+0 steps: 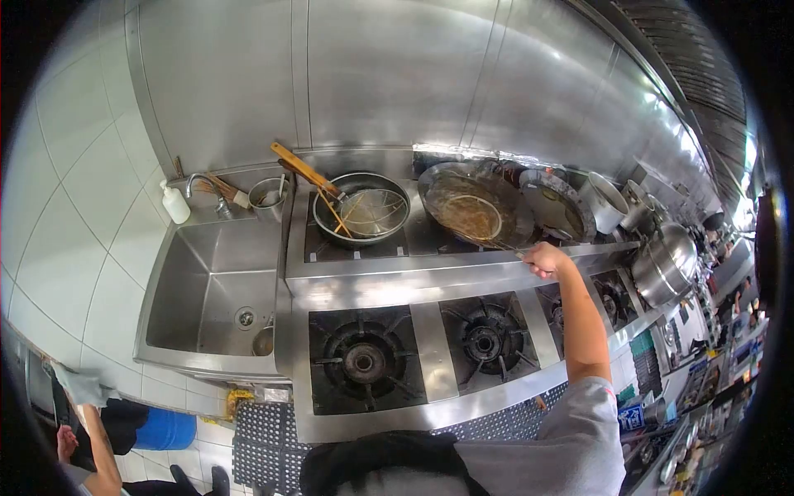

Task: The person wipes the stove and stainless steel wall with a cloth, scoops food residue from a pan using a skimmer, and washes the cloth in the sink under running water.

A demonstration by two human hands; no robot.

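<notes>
My right hand [546, 261] is stretched forward over the raised back row of the stove, its fingers wrapped round the handle end of a round strainer [470, 217]. The strainer's head lies in a large wok [436, 183] of brownish, bubbling liquid. Whatever is in the mesh is too blurred to name. Left of it stands a dark frying pan [318, 217] with a second round mesh strainer [372, 212], wooden chopsticks [335, 213] and a wooden-handled tool [304, 170] resting across it. My left hand is out of view.
Black gas burners [364, 357] line the lower front. A steel sink [236, 289] lies to the left, with a tap [201, 183] and a white pump bottle [175, 203]. Another wok [556, 207] and steel pots [604, 202] stand on the right. Another person's arms [99, 455] show at lower left.
</notes>
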